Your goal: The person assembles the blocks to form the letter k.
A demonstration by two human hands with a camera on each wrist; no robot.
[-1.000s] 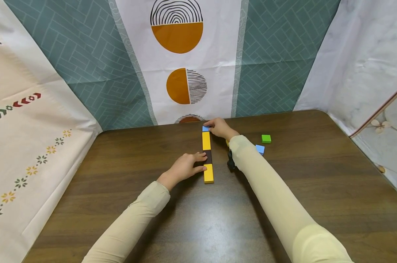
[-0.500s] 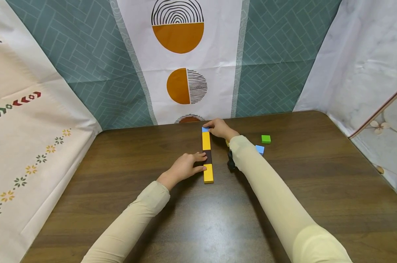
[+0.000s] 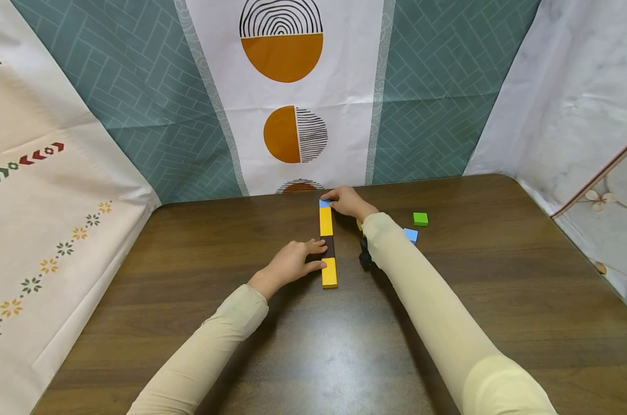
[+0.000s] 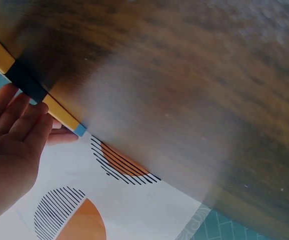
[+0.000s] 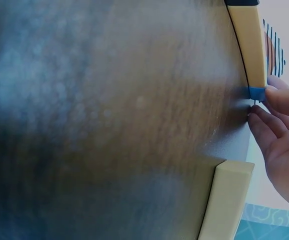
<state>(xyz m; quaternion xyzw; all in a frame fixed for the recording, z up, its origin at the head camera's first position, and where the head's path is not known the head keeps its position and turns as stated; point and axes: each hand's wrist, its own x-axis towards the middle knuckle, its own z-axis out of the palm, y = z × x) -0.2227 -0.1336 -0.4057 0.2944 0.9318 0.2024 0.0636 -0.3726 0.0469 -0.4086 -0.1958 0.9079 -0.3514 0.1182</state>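
Observation:
A straight row of blocks runs away from me in the head view: a near yellow block [image 3: 329, 275], a black block [image 3: 330, 246], a farther yellow block [image 3: 326, 222] and a small blue block [image 3: 323, 203] at the far end. Along the row's left side, my left hand [image 3: 291, 262] rests its fingertips on the black block and its thumb by the near yellow one. My right hand [image 3: 348, 202] pinches the blue block at its far end; the thumb [image 5: 283, 101] touches it in the right wrist view, and part of the grip is hidden.
Right of the row lie a green block [image 3: 420, 219] and another blue block [image 3: 410, 235], partly covered by the right sleeve [image 3: 422, 282]. A loose yellow block [image 5: 229, 200] sits near the right wrist. The wooden table [image 3: 136, 300] ends at a patterned cloth [image 3: 427, 132].

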